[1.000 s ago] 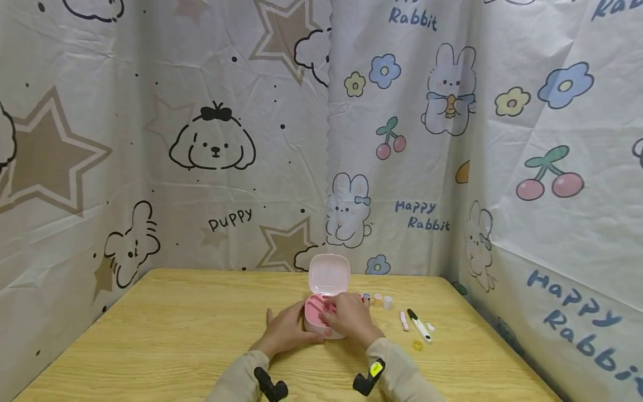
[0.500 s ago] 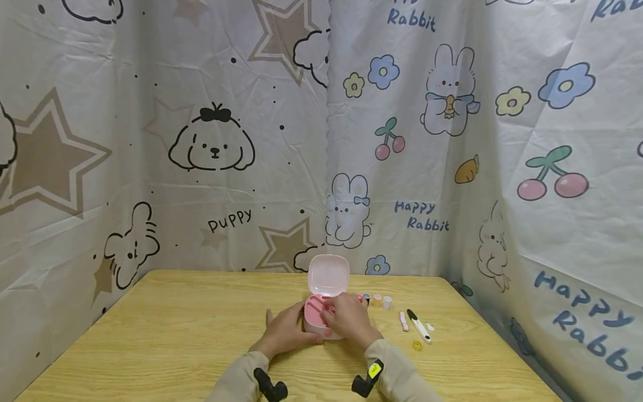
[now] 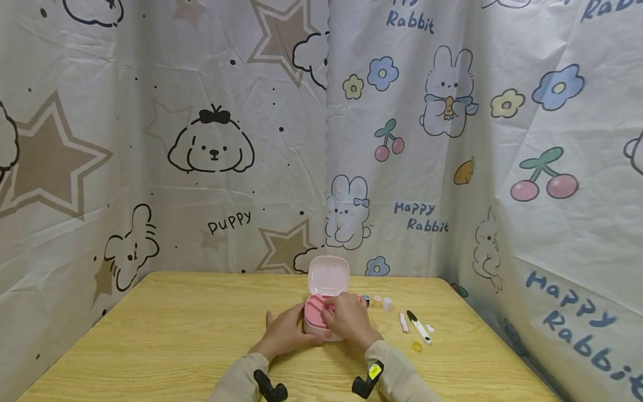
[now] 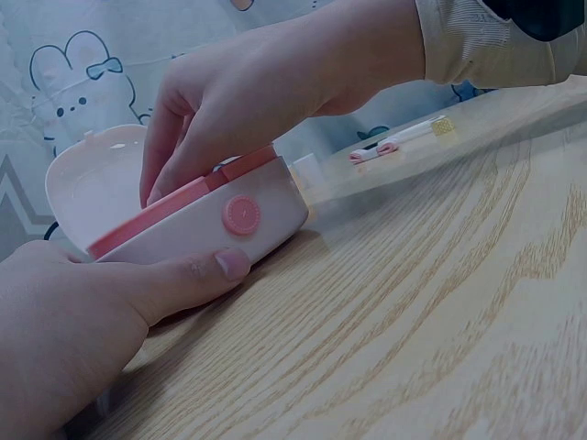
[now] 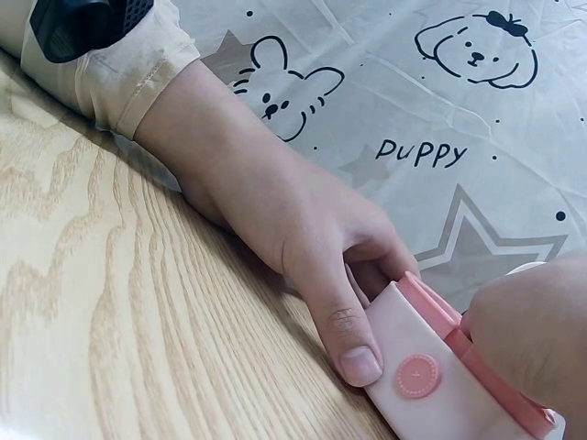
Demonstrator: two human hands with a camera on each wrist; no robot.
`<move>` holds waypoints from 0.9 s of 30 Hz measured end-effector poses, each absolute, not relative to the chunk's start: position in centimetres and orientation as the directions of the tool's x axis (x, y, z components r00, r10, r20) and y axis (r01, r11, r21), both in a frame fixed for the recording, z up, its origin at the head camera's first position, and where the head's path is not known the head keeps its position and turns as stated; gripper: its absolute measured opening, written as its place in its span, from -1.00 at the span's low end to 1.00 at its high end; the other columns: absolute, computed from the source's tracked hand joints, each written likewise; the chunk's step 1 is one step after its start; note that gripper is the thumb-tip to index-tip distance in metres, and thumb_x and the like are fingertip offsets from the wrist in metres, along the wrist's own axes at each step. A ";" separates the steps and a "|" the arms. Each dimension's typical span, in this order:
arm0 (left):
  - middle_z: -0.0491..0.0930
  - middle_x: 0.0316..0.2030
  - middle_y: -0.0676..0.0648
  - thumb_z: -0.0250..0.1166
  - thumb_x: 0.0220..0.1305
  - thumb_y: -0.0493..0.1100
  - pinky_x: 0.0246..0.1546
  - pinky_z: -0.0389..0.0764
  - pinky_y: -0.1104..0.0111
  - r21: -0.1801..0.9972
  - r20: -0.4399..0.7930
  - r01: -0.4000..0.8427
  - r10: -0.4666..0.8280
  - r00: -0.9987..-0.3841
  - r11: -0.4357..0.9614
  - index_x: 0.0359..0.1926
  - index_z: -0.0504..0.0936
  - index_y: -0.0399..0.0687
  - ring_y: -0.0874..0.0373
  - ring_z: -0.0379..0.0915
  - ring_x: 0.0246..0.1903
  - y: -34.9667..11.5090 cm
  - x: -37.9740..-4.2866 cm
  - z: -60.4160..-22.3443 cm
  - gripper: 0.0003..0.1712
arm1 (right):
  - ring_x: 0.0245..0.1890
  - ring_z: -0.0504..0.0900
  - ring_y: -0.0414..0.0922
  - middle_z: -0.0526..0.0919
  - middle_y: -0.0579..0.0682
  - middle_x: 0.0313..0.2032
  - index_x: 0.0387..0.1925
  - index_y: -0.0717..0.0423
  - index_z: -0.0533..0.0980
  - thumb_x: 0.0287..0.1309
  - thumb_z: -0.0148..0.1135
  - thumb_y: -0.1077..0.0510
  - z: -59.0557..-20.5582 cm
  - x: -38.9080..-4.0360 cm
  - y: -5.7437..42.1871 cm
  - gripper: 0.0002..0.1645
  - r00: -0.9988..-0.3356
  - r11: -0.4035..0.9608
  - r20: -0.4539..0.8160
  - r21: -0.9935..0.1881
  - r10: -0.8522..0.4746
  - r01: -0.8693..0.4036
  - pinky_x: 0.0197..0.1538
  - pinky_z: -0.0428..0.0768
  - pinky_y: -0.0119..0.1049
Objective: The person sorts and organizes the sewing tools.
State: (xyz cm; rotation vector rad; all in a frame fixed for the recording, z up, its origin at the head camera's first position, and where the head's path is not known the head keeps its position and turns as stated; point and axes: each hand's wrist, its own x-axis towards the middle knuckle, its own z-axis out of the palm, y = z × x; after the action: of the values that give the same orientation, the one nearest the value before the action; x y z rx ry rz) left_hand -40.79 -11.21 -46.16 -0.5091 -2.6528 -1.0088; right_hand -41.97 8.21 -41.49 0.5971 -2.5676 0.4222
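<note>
A small sewing-kit-like box with pale pink-white walls stands on the table, its lid raised at the back. Inside its top sits a pink tray with dividers. My left hand grips the box from the left, thumb along the front wall beside a round pink button-shaped catch. From the right, my right hand reaches over the rim, fingers bent down into the tray. Its fingertips are hidden in the head and right wrist views, and whatever they may pinch does not show.
Right of the box, several small spools stand in a row. Nearer lie a pink-and-white strip, a black-and-white slim tool, a small white piece and a yellow ring-like piece. A printed curtain surrounds the table.
Both hands stay at the box with hardly any movement. The head view has shifted slightly, and the curtain on the right sways.
</note>
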 end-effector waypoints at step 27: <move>0.52 0.33 -0.20 0.60 -0.10 0.40 0.24 -0.32 -0.59 0.587 0.371 0.428 0.242 -0.896 0.687 0.47 0.41 -0.12 -0.25 0.42 0.30 -11.3 -40.8 -46.1 0.22 | -0.45 0.44 -0.13 0.53 -0.17 -0.53 -0.16 0.06 0.79 0.21 0.41 0.04 -40.0 -41.8 9.0 -0.76 -0.801 0.865 0.510 -0.194 -0.315 -0.463 -0.34 0.40 -0.18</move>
State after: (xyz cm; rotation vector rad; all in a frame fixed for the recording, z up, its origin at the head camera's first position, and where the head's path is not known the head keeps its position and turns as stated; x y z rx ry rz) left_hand -40.78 -11.31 -46.11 -0.5351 -2.6358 -1.0145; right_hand -41.85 9.01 -40.01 0.5697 -2.5645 0.4280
